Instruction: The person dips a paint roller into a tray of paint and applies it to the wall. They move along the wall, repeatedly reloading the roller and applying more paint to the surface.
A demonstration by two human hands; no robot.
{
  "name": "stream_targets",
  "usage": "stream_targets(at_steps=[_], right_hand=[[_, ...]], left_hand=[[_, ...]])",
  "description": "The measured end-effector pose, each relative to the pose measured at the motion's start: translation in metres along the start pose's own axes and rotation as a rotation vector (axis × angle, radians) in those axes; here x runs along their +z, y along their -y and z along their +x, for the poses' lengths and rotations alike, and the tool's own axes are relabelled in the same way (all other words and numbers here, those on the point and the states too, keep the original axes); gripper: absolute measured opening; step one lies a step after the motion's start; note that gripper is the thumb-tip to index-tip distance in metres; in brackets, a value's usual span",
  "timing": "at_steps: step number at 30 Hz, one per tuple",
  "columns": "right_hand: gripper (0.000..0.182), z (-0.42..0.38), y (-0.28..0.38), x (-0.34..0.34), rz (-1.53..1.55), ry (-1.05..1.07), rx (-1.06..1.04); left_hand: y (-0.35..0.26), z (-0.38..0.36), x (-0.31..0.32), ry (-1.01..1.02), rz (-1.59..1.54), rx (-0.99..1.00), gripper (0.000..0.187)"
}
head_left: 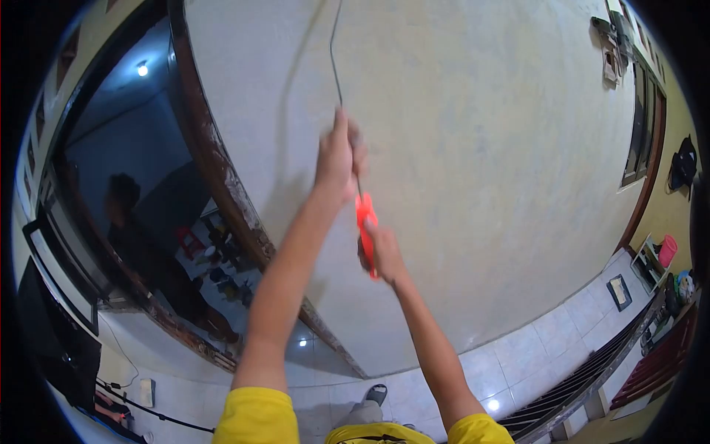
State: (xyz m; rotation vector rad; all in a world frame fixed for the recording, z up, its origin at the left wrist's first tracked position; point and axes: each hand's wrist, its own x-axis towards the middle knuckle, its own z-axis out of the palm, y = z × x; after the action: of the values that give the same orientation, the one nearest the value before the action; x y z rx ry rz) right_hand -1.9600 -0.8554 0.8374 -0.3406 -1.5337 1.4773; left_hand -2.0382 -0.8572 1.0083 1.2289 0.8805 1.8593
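A thin grey cable [333,58] comes down from above, in front of the pale wall. My left hand [340,159] is closed around it, raised high and a little left of centre. Below that hand the cable runs on to an orange-red hand tool [363,209], whose exact kind I cannot make out. My right hand [383,254] is wrapped round the tool, thumb along its side. Whether the tool's jaws close on the cable is too blurred to tell.
The pale wall [473,185] fills the middle. At left, a person's dark figure [159,251] shows in a dark opening with a worn wooden frame [222,155]. Dark railings [584,385] stand lower right on the tiled floor [518,348]. A pink bucket [668,251] is at far right.
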Motion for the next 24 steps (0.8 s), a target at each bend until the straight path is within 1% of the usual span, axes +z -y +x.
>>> stream_targets(at_steps=[1, 2, 3, 4, 5, 6, 7, 8, 9, 11, 12, 13, 14, 15, 16, 17, 18, 19, 20, 21, 22, 24], right_hand=[[0.055, -0.017, -0.042, -0.007, -0.085, -0.009, -0.073], [0.053, -0.047, -0.08, -0.005, -0.081, -0.09, -0.064], [0.051, -0.08, -0.138, -0.008, -0.155, -0.175, -0.036], [0.051, -0.124, -0.184, -0.015, -0.152, -0.153, 0.037], [0.051, -0.174, -0.228, -0.026, -0.006, -0.053, 0.295], [0.053, -0.229, -0.284, -0.036, -0.122, -0.044, 0.297], [0.055, -0.286, -0.353, -0.046, -0.258, -0.045, 0.373], [0.055, -0.335, -0.364, -0.05, -0.21, -0.041, 0.496], [0.054, -0.377, -0.376, -0.054, -0.232, -0.065, 0.617], [0.054, -0.413, -0.373, -0.059, -0.186, -0.027, 0.692], [0.054, -0.403, -0.365, -0.056, -0.188, -0.076, 0.641], [0.055, -0.383, -0.362, -0.057, -0.245, -0.065, 0.637], [0.055, -0.344, -0.354, -0.054, -0.248, -0.024, 0.56], [0.055, -0.28, -0.288, -0.038, -0.205, 0.006, 0.453], [0.052, -0.214, -0.234, -0.022, -0.181, 0.031, 0.346], [0.053, -0.151, -0.174, -0.004, -0.241, 0.032, 0.113], [0.055, -0.098, -0.087, 0.018, -0.139, 0.059, 0.211], [0.057, -0.055, -0.031, 0.034, -0.035, 0.093, 0.151], [0.058, -0.024, 0.022, 0.044, -0.078, 0.114, 0.07], [0.058, -0.002, 0.05, 0.059, 0.032, 0.102, 0.044], [0.057, 0.013, 0.063, 0.074, 0.144, 0.091, 0.015], [0.055, 0.007, 0.037, 0.096, 0.093, 0.014, -0.024]], left_hand=[[0.031, -0.021, -0.015, -0.014, 0.018, -0.043, 0.049], [0.073, -0.047, -0.03, -0.102, 0.09, -0.087, 0.051], [0.12, -0.081, -0.05, -0.206, 0.204, -0.198, 0.053], [0.197, -0.116, -0.08, -0.34, 0.402, -0.145, 0.055], [0.207, -0.175, -0.074, -0.27, 0.468, -0.247, 0.056], [0.277, -0.222, -0.103, -0.305, 0.463, -0.318, 0.055], [0.338, -0.276, -0.132, -0.239, 0.569, -0.375, 0.05], [0.365, -0.319, -0.141, -0.187, 0.354, -0.497, 0.053], [0.411, -0.36, -0.156, -0.194, 0.306, -0.484, 0.055], [0.414, -0.374, -0.145, -0.239, 0.284, -0.487, 0.053], [0.405, -0.38, -0.137, -0.261, 0.273, -0.499, 0.053], [0.396, -0.371, -0.14, -0.27, 0.297, -0.494, 0.051], [0.37, -0.33, -0.144, -0.267, 0.319, -0.479, 0.05], [0.374, -0.28, -0.174, -0.302, 0.481, -0.289, 0.051], [0.26, -0.213, -0.144, -0.166, 0.132, -0.289, 0.052], [0.177, -0.156, -0.131, -0.098, 0.192, -0.122, 0.051], [0.091, -0.107, -0.109, -0.08, 0.092, -0.102, 0.051], [0.016, -0.07, -0.08, -0.006, 0.013, -0.009, 0.05], [-0.037, -0.035, -0.069, 0.076, -0.089, -0.027, 0.048], [-0.076, -0.011, -0.056, 0.074, -0.09, 0.063, 0.044], [-0.093, -0.008, -0.052, 0.073, -0.037, 0.052, 0.043], [-0.102, -0.002, -0.043, 0.088, 0.064, -0.006, 0.04]])
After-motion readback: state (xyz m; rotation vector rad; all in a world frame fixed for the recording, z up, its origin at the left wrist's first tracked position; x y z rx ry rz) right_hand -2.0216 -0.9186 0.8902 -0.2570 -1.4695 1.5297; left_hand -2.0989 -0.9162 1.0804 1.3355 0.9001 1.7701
